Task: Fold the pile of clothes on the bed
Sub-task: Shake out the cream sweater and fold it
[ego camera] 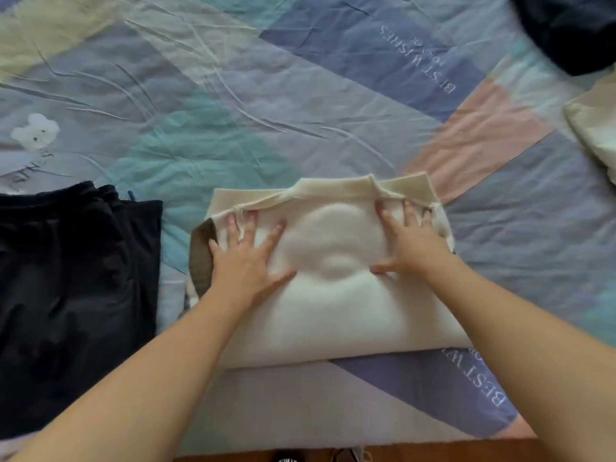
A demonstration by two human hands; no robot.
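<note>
A cream fleece garment (333, 305) lies folded into a thick rectangle near the front edge of the bed, with a brown patch showing at its left side. My left hand (248, 258) presses flat on its left half, fingers spread. My right hand (411, 241) presses flat on its right half near the ribbed far edge, fingers spread. Neither hand grips the cloth.
A folded black garment (73, 288) lies to the left on the patchwork bed cover (300, 95). A dark garment (566, 28) sits at the far right corner, with a cream cloth (596, 128) below it. The bed's front edge and wooden floor (433, 453) are at the bottom.
</note>
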